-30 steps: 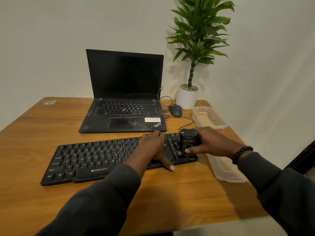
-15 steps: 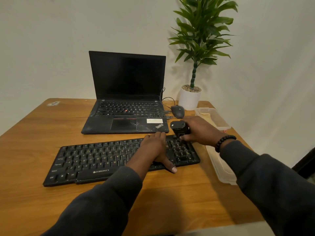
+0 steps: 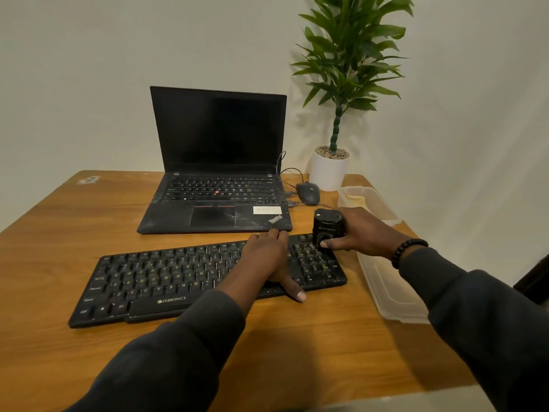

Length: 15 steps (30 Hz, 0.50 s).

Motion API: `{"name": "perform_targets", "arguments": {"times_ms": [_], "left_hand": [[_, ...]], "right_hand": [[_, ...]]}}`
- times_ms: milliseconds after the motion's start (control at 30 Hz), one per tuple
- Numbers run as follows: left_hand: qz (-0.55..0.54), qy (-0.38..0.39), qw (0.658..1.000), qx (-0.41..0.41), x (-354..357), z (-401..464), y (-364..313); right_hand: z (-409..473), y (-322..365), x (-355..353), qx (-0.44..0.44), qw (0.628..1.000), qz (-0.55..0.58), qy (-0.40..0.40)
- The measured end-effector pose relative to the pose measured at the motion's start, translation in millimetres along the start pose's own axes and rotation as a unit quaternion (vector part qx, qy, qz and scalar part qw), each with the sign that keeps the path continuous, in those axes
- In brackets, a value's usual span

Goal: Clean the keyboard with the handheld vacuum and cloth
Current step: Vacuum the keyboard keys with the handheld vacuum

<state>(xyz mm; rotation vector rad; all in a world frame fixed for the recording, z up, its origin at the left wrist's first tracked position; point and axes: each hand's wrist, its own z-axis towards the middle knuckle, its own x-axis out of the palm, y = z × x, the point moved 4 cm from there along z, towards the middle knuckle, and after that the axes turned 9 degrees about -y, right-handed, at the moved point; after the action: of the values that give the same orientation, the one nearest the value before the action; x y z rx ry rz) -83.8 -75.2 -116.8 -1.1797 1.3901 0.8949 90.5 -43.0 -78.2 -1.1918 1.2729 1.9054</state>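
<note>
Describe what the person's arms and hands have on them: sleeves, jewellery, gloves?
Both arms wear long, dark grey sleeves reaching the wrists. The left hand and right hand are bare, with no gloves. A black beaded bracelet sits on the right wrist at the cuff. No rings or watch are visible.

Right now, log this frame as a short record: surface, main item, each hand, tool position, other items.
surface: wooden table
main item: black Zebronics keyboard, lying in front of the open black laptop
left hand: resting flat on the keyboard's right-centre keys
right hand: gripping the small black cylindrical handheld vacuum
tool position: upright on the keypad's far end
other items: dark mouse, white potted plant, clear plastic container
cloth: not visible
</note>
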Motion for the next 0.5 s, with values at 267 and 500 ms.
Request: {"name": "perform_targets", "arguments": {"times_ms": [267,500], "left_hand": [[-0.018,-0.003,1.0,0.004,-0.2,-1.5,1.2],[-0.033,0.008,0.999,0.02,1.4,-3.2,3.7]], "right_hand": [[-47.8,-0.7,14.3,0.027,0.999,0.005,-0.04],[-62.2,18.0,4.7,0.054,0.994,0.091,-0.038]]}}
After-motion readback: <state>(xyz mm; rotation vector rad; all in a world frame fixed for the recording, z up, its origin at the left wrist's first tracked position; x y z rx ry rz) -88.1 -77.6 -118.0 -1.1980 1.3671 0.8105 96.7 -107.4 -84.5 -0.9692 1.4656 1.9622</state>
